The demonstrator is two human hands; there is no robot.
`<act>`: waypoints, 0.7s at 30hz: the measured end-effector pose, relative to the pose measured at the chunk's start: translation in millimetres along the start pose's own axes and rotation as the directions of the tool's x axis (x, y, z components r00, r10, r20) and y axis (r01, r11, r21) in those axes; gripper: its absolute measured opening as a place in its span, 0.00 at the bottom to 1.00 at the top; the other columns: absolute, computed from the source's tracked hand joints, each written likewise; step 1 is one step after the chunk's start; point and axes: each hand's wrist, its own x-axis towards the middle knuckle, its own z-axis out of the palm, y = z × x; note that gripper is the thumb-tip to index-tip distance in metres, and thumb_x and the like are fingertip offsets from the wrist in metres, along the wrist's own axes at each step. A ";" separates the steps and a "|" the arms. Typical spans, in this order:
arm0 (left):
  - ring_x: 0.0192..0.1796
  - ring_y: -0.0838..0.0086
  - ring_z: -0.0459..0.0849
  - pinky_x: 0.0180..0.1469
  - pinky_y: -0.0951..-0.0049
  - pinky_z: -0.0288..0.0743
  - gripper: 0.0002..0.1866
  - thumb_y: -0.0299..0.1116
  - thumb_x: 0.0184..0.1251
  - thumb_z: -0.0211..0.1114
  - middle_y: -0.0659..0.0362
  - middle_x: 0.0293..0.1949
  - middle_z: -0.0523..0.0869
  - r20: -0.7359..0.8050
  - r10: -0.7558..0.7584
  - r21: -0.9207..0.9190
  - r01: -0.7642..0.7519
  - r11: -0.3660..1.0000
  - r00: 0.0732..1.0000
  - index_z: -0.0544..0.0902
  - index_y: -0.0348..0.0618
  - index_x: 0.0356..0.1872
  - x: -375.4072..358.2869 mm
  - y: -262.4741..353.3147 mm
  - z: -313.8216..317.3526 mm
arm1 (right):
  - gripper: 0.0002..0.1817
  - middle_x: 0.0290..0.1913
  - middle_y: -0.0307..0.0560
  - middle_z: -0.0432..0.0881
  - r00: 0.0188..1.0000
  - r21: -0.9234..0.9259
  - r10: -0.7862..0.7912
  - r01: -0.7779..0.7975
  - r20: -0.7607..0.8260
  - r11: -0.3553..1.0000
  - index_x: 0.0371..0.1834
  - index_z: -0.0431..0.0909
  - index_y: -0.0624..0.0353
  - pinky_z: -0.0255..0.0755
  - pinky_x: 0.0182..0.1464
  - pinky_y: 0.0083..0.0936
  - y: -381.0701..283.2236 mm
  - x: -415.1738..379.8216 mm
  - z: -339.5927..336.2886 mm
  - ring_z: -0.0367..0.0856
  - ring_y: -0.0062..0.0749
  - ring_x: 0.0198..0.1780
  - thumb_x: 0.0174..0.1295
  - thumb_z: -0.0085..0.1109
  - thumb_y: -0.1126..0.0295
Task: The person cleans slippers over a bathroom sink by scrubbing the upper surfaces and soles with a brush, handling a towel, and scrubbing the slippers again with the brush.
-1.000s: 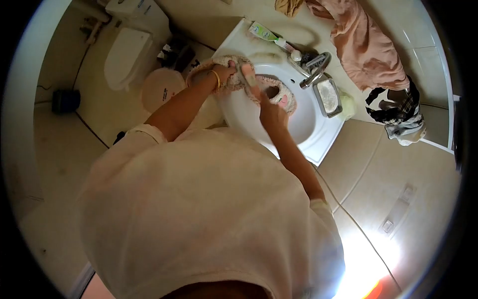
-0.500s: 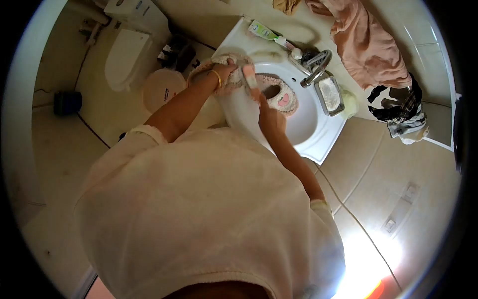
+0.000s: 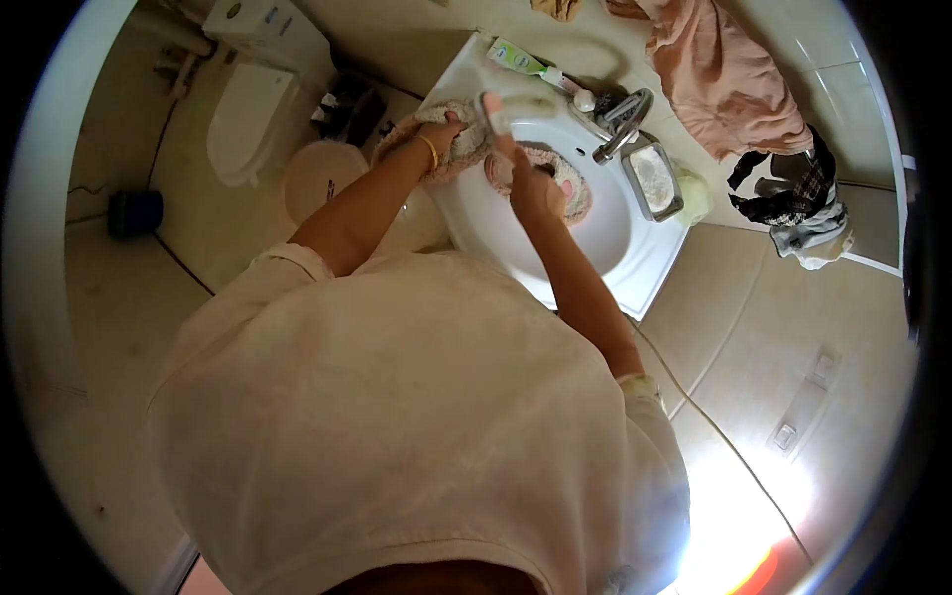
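Observation:
My left hand [image 3: 439, 136] is closed on a fluffy pink-and-white slipper [image 3: 464, 157] at the left rim of the washbasin [image 3: 607, 256]. In my right hand [image 3: 536, 195] is a scrubbing brush [image 3: 495, 116] with a pink back, gripped by its handle. The brush head is at the right side of the held slipper and overlaps its edge in this view. A second fluffy slipper [image 3: 578, 198] with a pink patch lies in the basin, partly hidden behind my right hand.
Behind the basin are a chrome tap [image 3: 627, 124], a green-and-white tube [image 3: 516, 57] and a soap dish [image 3: 654, 181]. Pink cloth [image 3: 729, 79] hangs at the upper right. A pink bucket [image 3: 319, 178] and the toilet [image 3: 251, 124] stand to the left.
My right hand and the brush have moved up and slightly left, away from the basin's front. My left hand still grips the slipper. The whole view has shifted slightly.

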 end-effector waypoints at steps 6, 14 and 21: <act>0.52 0.66 0.75 0.53 0.69 0.68 0.36 0.55 0.52 0.65 0.49 0.52 0.77 -0.034 -0.020 0.008 0.020 1.000 0.999 0.76 0.28 0.50 9.0 -1.5 -0.9 | 0.21 0.32 0.57 0.82 0.987 0.043 -0.079 0.073 0.141 0.996 0.63 0.62 0.46 0.74 0.36 0.44 -17.5 -58.1 -11.9 0.82 0.51 0.35 0.66 0.41 0.63; 0.43 0.68 0.79 0.49 0.72 0.70 0.30 0.53 0.57 0.61 0.52 0.43 0.82 -0.028 0.082 -0.004 -0.082 0.997 0.996 0.81 0.29 0.42 -2.4 -1.7 2.2 | 0.23 0.31 0.60 0.81 1.000 0.042 -0.009 0.009 -0.006 0.999 0.64 0.61 0.45 0.73 0.34 0.48 -2.3 15.3 3.7 0.81 0.56 0.31 0.64 0.43 0.65; 0.48 0.69 0.76 0.50 0.72 0.69 0.29 0.51 0.56 0.64 0.54 0.51 0.78 0.036 0.033 0.010 -0.033 0.999 0.999 0.80 0.35 0.48 -13.0 9.1 -2.1 | 0.22 0.33 0.61 0.81 0.990 0.084 -0.063 0.053 0.129 0.995 0.64 0.61 0.43 0.72 0.39 0.46 -11.9 -59.0 -1.2 0.81 0.55 0.38 0.66 0.40 0.61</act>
